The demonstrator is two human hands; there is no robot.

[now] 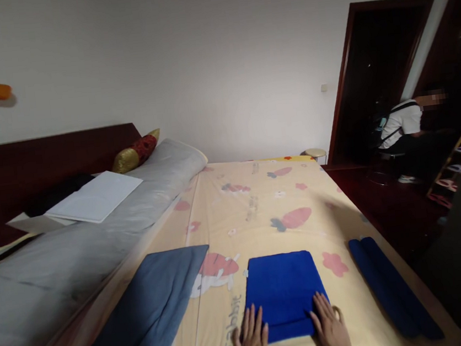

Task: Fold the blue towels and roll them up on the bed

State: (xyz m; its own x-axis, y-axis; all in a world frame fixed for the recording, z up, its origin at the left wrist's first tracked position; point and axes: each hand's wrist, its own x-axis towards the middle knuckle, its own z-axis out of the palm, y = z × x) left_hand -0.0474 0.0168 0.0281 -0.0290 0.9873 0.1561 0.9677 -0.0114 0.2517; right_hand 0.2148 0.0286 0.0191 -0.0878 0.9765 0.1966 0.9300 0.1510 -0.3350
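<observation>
A folded bright blue towel (283, 286) lies flat on the bed's yellow patterned sheet (259, 208). My left hand (252, 344) rests with fingers stretched flat on the towel's near left corner. My right hand (330, 331) lies flat with fingers spread on its near right corner. Neither hand grips anything. A grey-blue cloth (154, 304) is spread out to the left. A rolled dark blue towel (391, 285) lies to the right near the bed's edge.
A grey bolster (96, 233) with white paper (94, 198) and a gold-red cushion (136, 150) runs along the dark headboard (26, 174) on the left. A person (406, 130) crouches by the dark doorway at the right. A shoe rack (458, 166) stands far right.
</observation>
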